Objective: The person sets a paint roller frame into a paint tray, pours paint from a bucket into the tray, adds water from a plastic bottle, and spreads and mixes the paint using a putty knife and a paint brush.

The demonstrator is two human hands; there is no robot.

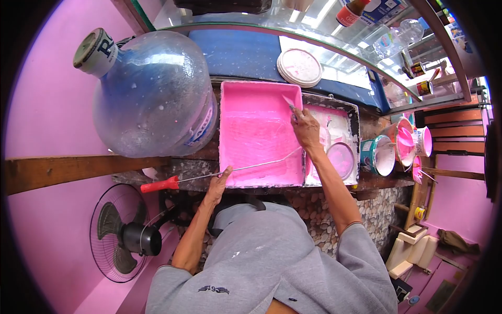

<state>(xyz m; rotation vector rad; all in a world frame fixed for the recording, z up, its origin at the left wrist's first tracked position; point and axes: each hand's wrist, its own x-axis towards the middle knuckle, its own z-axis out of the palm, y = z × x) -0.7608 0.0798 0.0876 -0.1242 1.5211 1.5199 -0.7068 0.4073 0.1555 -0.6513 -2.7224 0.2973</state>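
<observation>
A deep tray of pink paint (224, 120) lies in front of me. My left hand (218, 184) is closed at its near left corner, the thumb over the rim. A paint roller frame (159, 184) with a red handle lies slantwise across the tray, its metal rod passing by my left thumb. My right hand (306, 128) is closed around a scraper (288, 100) with a pointed, pink-smeared blade, at the tray's right wall. Its handle is mostly hidden by my fingers. Beside the tray, a paint-spattered black-rimmed tray (357, 133) holds a round lid (340, 160).
A large water bottle (157, 94) stands at left, above a fan (140, 239). Stacked round lids (299, 67) lie behind the trays, near a glass cabinet (324, 31). Paint buckets (377, 155) crowd the right side. A cream chair (413, 248) stands at lower right.
</observation>
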